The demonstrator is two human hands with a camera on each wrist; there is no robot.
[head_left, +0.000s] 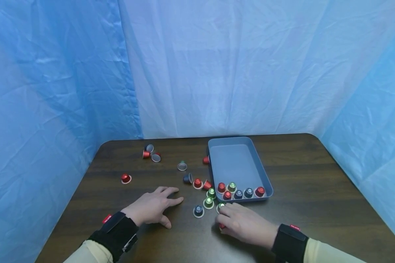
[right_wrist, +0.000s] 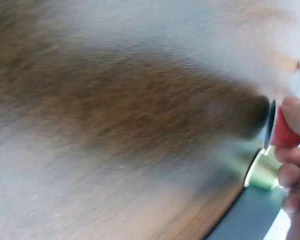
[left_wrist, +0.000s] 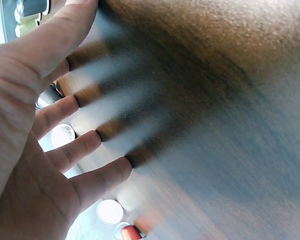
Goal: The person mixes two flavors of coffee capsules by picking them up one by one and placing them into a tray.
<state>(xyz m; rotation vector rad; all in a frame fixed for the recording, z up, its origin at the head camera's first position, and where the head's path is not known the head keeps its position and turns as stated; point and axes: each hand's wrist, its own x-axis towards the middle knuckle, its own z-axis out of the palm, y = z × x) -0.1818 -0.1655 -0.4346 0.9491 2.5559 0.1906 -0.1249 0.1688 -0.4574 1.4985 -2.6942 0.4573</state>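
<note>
The right hand (head_left: 241, 223), curled low on the dark wooden table (head_left: 316, 190) just before the grey plastic tray (head_left: 237, 160), pinches a small red foil capsule (right_wrist: 285, 131) and a green one (right_wrist: 265, 170) together, while the left hand (head_left: 153, 209) rests flat, fingers spread, holding nothing.

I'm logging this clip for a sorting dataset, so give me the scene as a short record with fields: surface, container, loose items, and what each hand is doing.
surface: dark wooden table, blue cloth backdrop
container: blue-grey tray, six capsules along its near edge
loose items: red, green and dark capsules scattered on the table left of the tray
left hand: flat on the table, fingers spread, holding nothing
right hand: beside the tray's near corner, fingers curled round a red capsule and a green capsule
</note>
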